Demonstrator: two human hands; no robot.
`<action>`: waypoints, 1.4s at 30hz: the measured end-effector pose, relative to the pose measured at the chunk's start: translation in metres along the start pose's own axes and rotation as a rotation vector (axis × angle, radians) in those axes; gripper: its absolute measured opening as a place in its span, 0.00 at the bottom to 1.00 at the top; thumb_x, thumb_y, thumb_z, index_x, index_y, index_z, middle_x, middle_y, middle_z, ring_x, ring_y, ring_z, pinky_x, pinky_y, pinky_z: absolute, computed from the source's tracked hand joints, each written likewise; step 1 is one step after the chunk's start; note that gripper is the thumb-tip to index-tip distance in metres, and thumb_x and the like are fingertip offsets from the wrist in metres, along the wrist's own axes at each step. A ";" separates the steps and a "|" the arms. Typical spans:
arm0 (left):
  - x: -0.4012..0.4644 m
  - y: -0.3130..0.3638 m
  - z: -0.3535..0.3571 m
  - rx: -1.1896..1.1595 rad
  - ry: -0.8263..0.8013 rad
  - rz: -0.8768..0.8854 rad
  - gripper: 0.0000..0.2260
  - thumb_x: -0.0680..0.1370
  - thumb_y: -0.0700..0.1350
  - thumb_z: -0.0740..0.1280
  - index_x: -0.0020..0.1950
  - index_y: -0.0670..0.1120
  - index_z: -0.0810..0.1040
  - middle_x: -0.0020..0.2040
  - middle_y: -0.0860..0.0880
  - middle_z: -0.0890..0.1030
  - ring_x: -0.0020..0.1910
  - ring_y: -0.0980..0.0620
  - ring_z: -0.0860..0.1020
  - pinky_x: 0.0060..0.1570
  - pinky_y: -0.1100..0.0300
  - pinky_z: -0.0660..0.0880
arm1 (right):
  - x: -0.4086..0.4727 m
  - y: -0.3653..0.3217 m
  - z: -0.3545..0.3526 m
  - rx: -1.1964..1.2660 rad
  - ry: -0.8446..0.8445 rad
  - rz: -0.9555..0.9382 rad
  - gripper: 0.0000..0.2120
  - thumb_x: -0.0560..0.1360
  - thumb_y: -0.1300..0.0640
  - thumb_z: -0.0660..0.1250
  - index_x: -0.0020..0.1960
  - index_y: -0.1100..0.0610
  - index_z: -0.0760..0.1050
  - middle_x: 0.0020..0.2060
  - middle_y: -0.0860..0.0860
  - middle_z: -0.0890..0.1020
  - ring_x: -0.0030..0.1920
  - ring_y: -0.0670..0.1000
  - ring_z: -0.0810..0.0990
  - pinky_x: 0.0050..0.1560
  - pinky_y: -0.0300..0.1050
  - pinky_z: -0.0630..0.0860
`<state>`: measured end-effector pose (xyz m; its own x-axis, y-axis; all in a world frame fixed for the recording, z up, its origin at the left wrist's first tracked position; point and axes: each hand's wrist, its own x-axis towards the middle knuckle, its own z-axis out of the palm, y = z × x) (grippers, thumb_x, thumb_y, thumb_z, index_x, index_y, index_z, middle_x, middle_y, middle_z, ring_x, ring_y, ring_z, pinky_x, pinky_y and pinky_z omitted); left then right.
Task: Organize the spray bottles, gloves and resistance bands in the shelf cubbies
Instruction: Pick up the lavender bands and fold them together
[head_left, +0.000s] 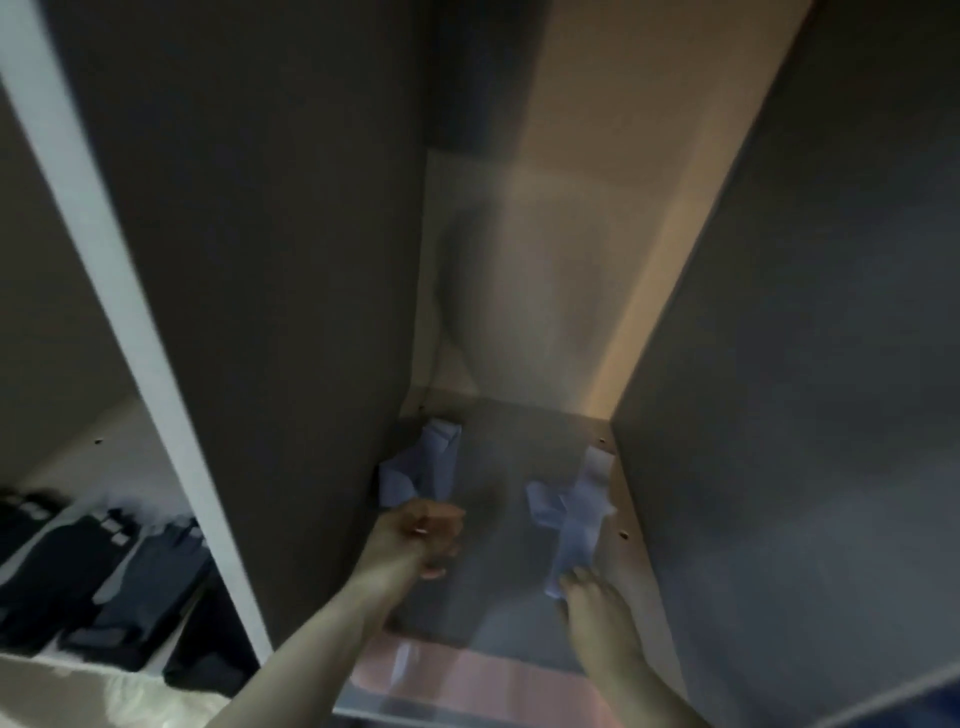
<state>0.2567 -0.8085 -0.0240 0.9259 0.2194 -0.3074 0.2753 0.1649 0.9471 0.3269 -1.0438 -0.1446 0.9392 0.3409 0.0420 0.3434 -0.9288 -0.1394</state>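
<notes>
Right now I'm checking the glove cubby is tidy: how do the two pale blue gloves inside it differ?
The left pale blue glove lies crumpled against the cubby's left wall, towards the back corner; the right pale blue glove lies stretched lengthwise by the right wall.

The left hand sits just in front of the left glove, contact unclear; the right hand touches the right glove's near end.

Both are thin, blue and on the cubby floor.

Both forearms outstretched, left hand curled
</notes>
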 end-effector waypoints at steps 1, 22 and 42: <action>0.003 0.001 0.000 0.010 0.003 -0.004 0.10 0.76 0.34 0.65 0.42 0.48 0.79 0.38 0.49 0.81 0.32 0.56 0.80 0.36 0.62 0.74 | 0.004 -0.002 0.002 -0.070 0.056 -0.020 0.13 0.45 0.57 0.76 0.29 0.56 0.79 0.24 0.53 0.79 0.27 0.47 0.81 0.29 0.36 0.75; -0.012 0.109 0.035 0.239 -0.178 0.339 0.11 0.75 0.35 0.68 0.56 0.39 0.78 0.45 0.47 0.81 0.43 0.56 0.79 0.40 0.74 0.72 | 0.037 -0.050 -0.261 1.063 0.154 -0.036 0.13 0.72 0.75 0.63 0.54 0.65 0.77 0.25 0.40 0.82 0.26 0.35 0.76 0.28 0.27 0.70; -0.107 0.095 -0.040 -0.072 0.156 0.393 0.09 0.79 0.42 0.63 0.46 0.40 0.82 0.35 0.50 0.86 0.36 0.55 0.84 0.37 0.67 0.78 | -0.005 -0.110 -0.183 1.169 0.005 0.058 0.09 0.75 0.67 0.65 0.53 0.58 0.77 0.38 0.52 0.79 0.32 0.40 0.78 0.27 0.29 0.70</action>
<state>0.1737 -0.7783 0.0946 0.9053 0.4206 0.0599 -0.1144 0.1054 0.9878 0.2855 -0.9697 0.0516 0.9540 0.2996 0.0093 0.0857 -0.2429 -0.9663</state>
